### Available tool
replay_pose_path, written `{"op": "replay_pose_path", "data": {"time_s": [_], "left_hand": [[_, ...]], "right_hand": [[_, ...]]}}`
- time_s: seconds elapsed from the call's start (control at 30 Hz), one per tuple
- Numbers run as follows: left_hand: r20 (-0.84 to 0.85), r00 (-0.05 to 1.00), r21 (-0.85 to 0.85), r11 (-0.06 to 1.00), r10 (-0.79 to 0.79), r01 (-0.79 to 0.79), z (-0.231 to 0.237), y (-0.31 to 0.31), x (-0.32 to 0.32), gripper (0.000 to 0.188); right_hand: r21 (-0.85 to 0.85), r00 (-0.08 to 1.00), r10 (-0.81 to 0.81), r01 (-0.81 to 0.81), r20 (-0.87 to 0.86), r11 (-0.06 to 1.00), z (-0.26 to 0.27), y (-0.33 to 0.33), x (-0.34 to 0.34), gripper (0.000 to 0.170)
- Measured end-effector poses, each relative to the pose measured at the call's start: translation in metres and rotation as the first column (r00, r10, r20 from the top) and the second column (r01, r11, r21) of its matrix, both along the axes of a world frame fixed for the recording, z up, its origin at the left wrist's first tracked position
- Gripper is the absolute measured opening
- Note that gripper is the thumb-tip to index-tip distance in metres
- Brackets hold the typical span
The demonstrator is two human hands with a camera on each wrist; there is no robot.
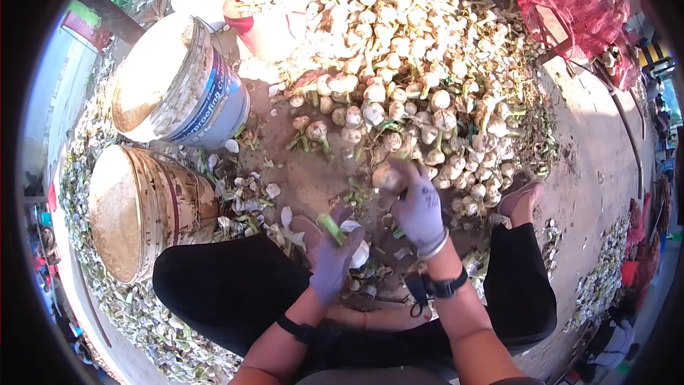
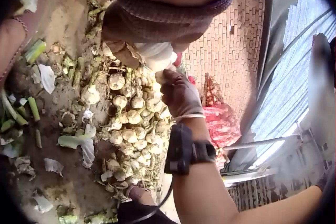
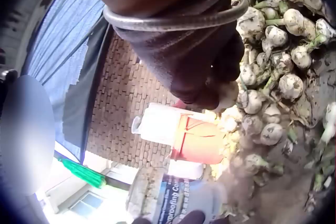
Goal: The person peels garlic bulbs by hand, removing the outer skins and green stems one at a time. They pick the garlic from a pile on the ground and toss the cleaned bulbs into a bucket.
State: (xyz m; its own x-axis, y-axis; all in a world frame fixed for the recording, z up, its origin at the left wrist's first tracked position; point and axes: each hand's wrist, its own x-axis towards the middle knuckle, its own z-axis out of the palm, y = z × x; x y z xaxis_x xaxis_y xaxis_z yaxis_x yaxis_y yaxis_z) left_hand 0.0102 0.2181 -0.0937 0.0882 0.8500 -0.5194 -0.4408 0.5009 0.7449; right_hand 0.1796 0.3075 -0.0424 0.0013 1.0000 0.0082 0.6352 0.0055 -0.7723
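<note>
The garlic pile (image 1: pixel 399 64) looks dry and papery, with rough dirt. Left of it, the blue-labelled bucket (image 1: pixel 208 103) is smooth, dirty plastic. Right of it, the red net bag (image 1: pixel 581 7) looks like plastic mesh. Near it, the bangle (image 3: pixel 176 23) is smooth, shiny metal and the left glove (image 2: pixel 157 24) is matt, knitted cloth.

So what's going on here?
A person is handling garlic by hand beside a big pile of bulbs on the ground. The right hand holds one bulb near the pile's close edge, while the left hand holds a short green stalk. Large buckets stand to the left, and a red net sack is at the far right.
</note>
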Motion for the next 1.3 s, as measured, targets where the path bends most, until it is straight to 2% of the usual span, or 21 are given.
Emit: {"op": "replay_pose_path", "data": {"time_s": [0.1, 0.13, 0.17, 0.23, 0.27, 0.37, 0.5, 0.6, 0.63, 0.67, 0.77, 0.8, 0.83, 0.9, 0.93, 1.0, 1.07, 1.13, 1.2, 1.23, 1.3], "left_hand": [[0.051, 0.997, 0.202, 0.978, -0.059, 0.048, 0.051, 0.001, 0.010, 0.055], [0.070, 0.991, 0.152, 0.983, -0.114, 0.102, 0.060, -0.004, 0.004, 0.061], [0.070, 0.989, 0.161, 0.980, -0.129, 0.116, 0.067, -0.007, -0.001, 0.061], [-0.676, 0.737, 0.552, 0.650, -0.018, 0.522, 0.080, -0.017, -0.003, 0.068], [-0.659, 0.748, 0.506, 0.686, -0.084, 0.523, 0.085, -0.025, 0.000, 0.072], [-0.714, 0.700, 0.591, 0.551, 0.018, 0.589, 0.089, -0.038, 0.001, 0.069], [-0.732, 0.661, 0.650, 0.456, 0.164, 0.608, 0.104, -0.057, -0.006, 0.064], [-0.599, 0.789, 0.601, 0.574, -0.138, 0.556, 0.111, -0.066, -0.015, 0.062], [-0.498, 0.792, 0.476, 0.652, -0.354, 0.591, 0.117, -0.070, -0.019, 0.062], [-0.058, 0.830, 0.235, 0.800, -0.555, 0.552, 0.126, -0.071, -0.020, 0.065], [0.209, 0.865, 0.104, 0.890, -0.457, 0.445, 0.130, -0.073, -0.011, 0.066], [0.024, 0.858, 0.196, 0.844, -0.514, 0.500, 0.128, -0.071, -0.007, 0.065], [-0.660, 0.696, 0.470, 0.568, -0.281, 0.675, 0.106, -0.072, -0.010, 0.064], [-0.888, 0.444, 0.453, 0.391, 0.118, 0.801, 0.126, -0.069, -0.002, 0.065], [-0.893, 0.436, 0.444, 0.390, 0.114, 0.807, 0.125, -0.074, -0.001, 0.065], [-0.053, 0.916, 0.241, 0.885, -0.399, 0.399, 0.120, -0.082, -0.001, 0.065], [-0.073, 0.876, 0.444, 0.771, -0.477, 0.456, 0.092, -0.075, -0.016, 0.059], [-0.553, 0.807, 0.667, 0.470, -0.206, 0.578, 0.079, -0.081, -0.014, 0.058], [-0.004, 0.947, 0.171, 0.933, -0.321, 0.316, 0.110, -0.077, 0.009, 0.057], [-0.360, 0.853, 0.236, 0.847, -0.379, 0.476, 0.107, -0.079, 0.012, 0.057], [-0.218, 0.900, 0.197, 0.886, -0.377, 0.419, 0.110, -0.080, 0.011, 0.055]], "right_hand": [[-0.209, 0.841, -0.087, -0.032, -0.533, 0.977, 0.032, -0.082, -0.017, 0.045], [-0.326, 0.679, -0.234, -0.009, -0.696, 0.945, 0.040, -0.108, -0.020, 0.041], [-0.411, 0.338, -0.408, 0.067, -0.848, 0.909, 0.043, -0.120, -0.020, 0.036], [-0.411, 0.300, -0.420, 0.095, -0.857, 0.907, 0.052, -0.127, -0.016, 0.034], [-0.414, 0.262, -0.427, 0.105, -0.865, 0.904, 0.056, -0.131, -0.015, 0.033], [-0.284, 0.704, -0.314, 0.163, -0.637, 0.945, 0.060, -0.149, -0.014, 0.037], [-0.168, 0.829, -0.108, 0.017, -0.548, 0.986, 0.087, -0.164, 0.000, 0.036], [-0.086, 0.876, 0.180, -0.242, -0.447, 0.966, 0.086, -0.175, 0.022, 0.035], [-0.082, 0.872, 0.178, -0.240, -0.455, 0.967, 0.089, -0.180, 0.029, 0.035], [-0.252, 0.842, 0.091, -0.261, -0.532, 0.932, 0.096, -0.183, 0.035, 0.034], [-0.286, 0.586, -0.101, -0.232, -0.804, 0.930, 0.057, -0.192, 0.029, 0.031], [-0.311, 0.421, -0.190, -0.238, -0.887, 0.920, 0.042, -0.193, 0.027, 0.028], [-0.337, 0.237, -0.281, -0.250, -0.930, 0.907, 0.035, -0.195, 0.025, 0.024], [-0.387, 0.345, -0.292, -0.248, -0.892, 0.888, 0.062, -0.193, 0.025, 0.024], [-0.355, 0.398, -0.244, -0.234, -0.884, 0.905, 0.065, -0.193, 0.023, 0.024], [-0.315, 0.627, -0.093, -0.252, -0.774, 0.915, 0.062, -0.186, 0.032, 0.031], [-0.265, 0.553, -0.100, -0.227, -0.827, 0.937, 0.058, -0.190, 0.029, 0.036], [-0.208, 0.356, -0.140, -0.160, -0.924, 0.965, 0.039, -0.196, 0.028, 0.050], [-0.204, 0.379, -0.133, -0.153, -0.916, 0.967, 0.023, -0.203, 0.029, 0.052], [-0.205, 0.403, -0.134, -0.138, -0.906, 0.969, 0.022, -0.206, 0.028, 0.054], [-0.241, 0.324, -0.184, -0.147, -0.928, 0.959, 0.021, -0.202, 0.030, 0.056]]}}
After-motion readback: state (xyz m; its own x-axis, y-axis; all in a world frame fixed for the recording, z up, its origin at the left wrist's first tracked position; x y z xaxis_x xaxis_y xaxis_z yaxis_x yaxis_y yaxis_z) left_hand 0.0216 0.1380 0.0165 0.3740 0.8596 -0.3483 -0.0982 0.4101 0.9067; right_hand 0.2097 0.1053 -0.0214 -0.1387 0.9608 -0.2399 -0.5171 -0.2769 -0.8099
